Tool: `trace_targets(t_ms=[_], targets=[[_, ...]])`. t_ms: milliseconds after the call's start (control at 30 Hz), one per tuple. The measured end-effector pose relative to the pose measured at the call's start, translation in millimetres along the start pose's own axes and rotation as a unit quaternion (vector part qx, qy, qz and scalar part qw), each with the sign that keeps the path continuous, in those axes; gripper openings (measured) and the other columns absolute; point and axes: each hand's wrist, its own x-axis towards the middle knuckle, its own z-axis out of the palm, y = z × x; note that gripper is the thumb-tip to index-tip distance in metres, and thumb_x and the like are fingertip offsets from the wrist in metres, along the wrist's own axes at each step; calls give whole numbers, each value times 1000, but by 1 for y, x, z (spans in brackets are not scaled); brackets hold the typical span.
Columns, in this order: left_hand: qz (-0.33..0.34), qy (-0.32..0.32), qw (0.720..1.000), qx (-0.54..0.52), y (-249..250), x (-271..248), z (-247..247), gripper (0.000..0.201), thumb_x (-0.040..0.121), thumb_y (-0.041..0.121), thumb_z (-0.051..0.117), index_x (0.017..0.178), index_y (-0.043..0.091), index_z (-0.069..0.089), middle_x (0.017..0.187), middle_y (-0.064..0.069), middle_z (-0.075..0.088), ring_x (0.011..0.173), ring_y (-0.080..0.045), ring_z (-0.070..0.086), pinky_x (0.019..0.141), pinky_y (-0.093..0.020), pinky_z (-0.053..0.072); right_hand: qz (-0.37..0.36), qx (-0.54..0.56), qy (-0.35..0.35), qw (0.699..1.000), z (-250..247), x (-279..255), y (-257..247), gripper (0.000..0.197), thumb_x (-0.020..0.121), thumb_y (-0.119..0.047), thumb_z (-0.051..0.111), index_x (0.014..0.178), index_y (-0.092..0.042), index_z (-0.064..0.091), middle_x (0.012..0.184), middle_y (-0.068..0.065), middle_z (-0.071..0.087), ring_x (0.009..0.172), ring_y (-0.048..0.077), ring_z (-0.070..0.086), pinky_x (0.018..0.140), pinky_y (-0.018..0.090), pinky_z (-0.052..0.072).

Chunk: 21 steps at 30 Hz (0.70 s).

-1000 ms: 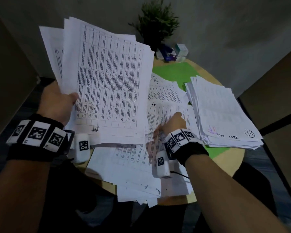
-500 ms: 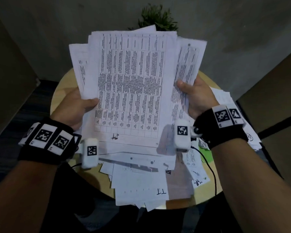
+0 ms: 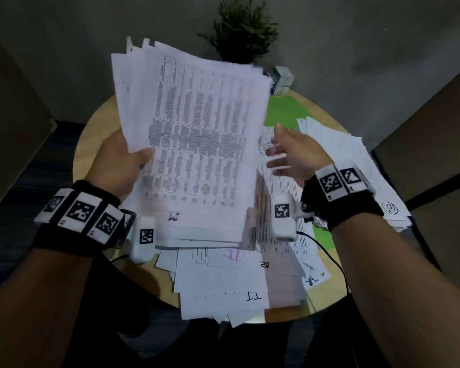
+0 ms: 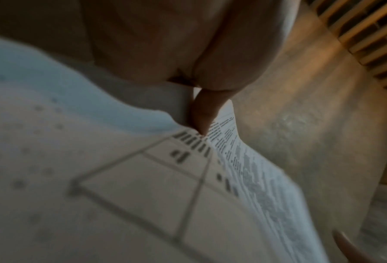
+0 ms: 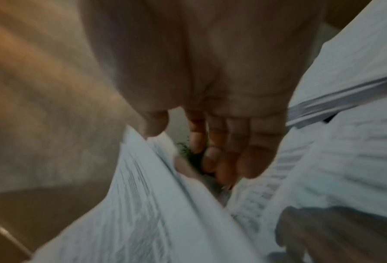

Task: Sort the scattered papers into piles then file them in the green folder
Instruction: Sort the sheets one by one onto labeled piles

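My left hand (image 3: 122,166) grips a thick stack of printed sheets (image 3: 197,144) by its left edge and holds it up over the round table (image 3: 96,134). The left wrist view shows the thumb (image 4: 201,113) pressed on that stack (image 4: 143,186). My right hand (image 3: 290,152) hovers just right of the stack (image 5: 131,204), fingers (image 5: 233,151) straight and spread, holding nothing. Loose papers (image 3: 223,282) lie scattered on the table's near side. A tidy pile (image 3: 356,166) rests at the right, on the green folder (image 3: 284,112), which is mostly covered.
A small potted plant (image 3: 242,30) and small boxes (image 3: 282,81) stand at the table's far edge. Grey walls close in behind, and brown panels flank both sides. A black cable (image 3: 329,253) runs from my right wrist across the papers.
My right hand picked a sheet off the table and brought it to the stack, then let go and drew away to the right. The stack now tilts left in my left hand alone.
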Motion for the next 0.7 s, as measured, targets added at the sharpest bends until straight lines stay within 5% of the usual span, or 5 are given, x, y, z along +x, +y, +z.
trace_targets(t_ms=[67, 167, 367, 567, 700], targets=[[14, 35, 999, 29, -1, 2, -4, 44, 89, 4, 58, 130, 19, 57, 119, 4, 65, 107, -17, 62, 94, -34, 48, 43, -203, 36, 978, -11, 0, 19, 48, 93, -48, 55, 101, -2, 60, 91, 13, 65, 76, 22, 64, 75, 38, 58], [4, 47, 998, 39, 0, 1, -8, 45, 89, 4, 56, 129, 25, 55, 120, 1, 65, 108, -21, 63, 95, -42, 50, 112, -426, 59, 896, -10, 4, 52, 51, 84, -51, 68, 75, -3, 54, 73, 10, 56, 67, 20, 58, 58, 27, 47], [-6, 42, 999, 4, -2, 2, -4, 49, 90, 0, 57, 132, 24, 56, 123, 0, 66, 111, -21, 63, 99, -43, 49, 159, -494, 133, 845, 13, 13, 96, 95, 64, -60, 79, 131, -5, 40, 131, 17, 48, 123, 33, 46, 98, 41, 41], [-16, 34, 999, -34, -6, 7, -3, 49, 86, -2, 61, 131, 20, 59, 121, 0, 68, 112, -22, 65, 100, -48, 49, 173, -505, 141, 834, 12, 19, 100, 107, 58, -65, 79, 134, -4, 33, 131, 17, 44, 122, 33, 43, 97, 42, 40], [-17, 22, 999, -41, -9, 9, -4, 51, 87, -1, 58, 135, 17, 55, 124, -4, 66, 114, -25, 63, 102, -48, 47, 147, -444, 200, 861, 10, 17, 91, 93, 65, -35, 87, 136, -8, 34, 132, 17, 44, 123, 32, 43, 92, 39, 44]])
